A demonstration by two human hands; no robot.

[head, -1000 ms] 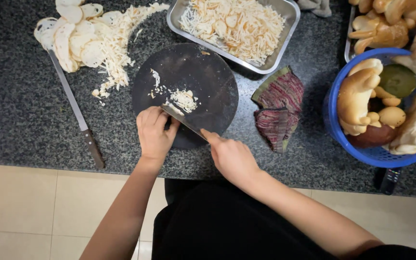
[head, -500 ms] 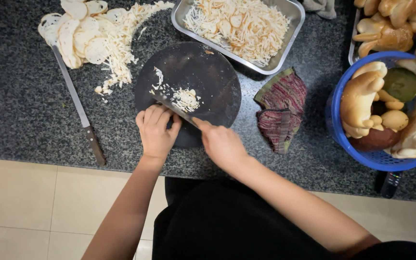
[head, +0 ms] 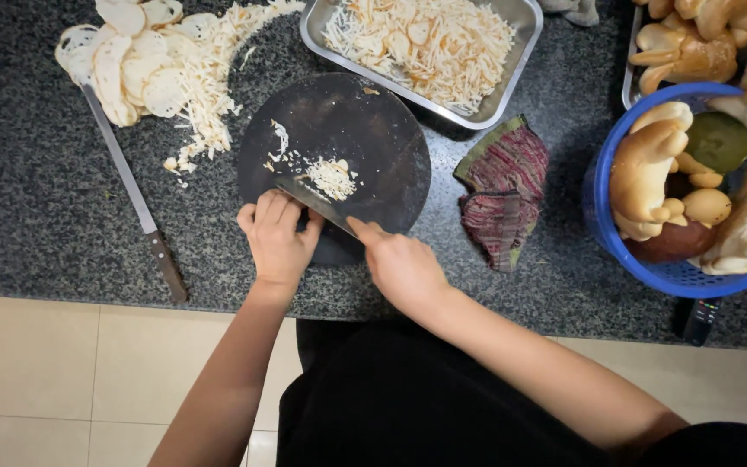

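Seen from above, a person stands at a dark speckled stone table point(head: 28, 216) with both hands at the near edge of a round black cutting board point(head: 339, 130). The right hand point(head: 404, 268) has its grip closed around the handle of a knife point(head: 313, 197), forefinger stretched along the top; the blade lies slanted across the board, its tip pointing up and to the left. The left hand point(head: 277, 235) rests on the board's near edge just beside the blade, fingers curled under in a loose fist; whether it holds anything beneath them cannot be told. Right above the blade sits a small heap of pale shreds point(head: 332, 177), with a few stray bits to its left on the board. Beyond the board, touching its far rim, stands a rectangular metal tray point(head: 512, 78) filled with more pale shreds and some round slices. To the far left of the board a fan of white round slices point(head: 127, 65) lies on the table, with a loose drift of shreds trailing from it toward the board. A second long knife point(head: 131, 192) with a dark handle lies unheld on the table to the left, its tip by the slices. Just right of the board is a crumpled striped cloth point(head: 503, 190) in purple and green. Further right, a blue basket point(head: 607, 233) holds large pale mushrooms and a round green piece. Cream floor tiles point(head: 62, 380) show below the table edge.
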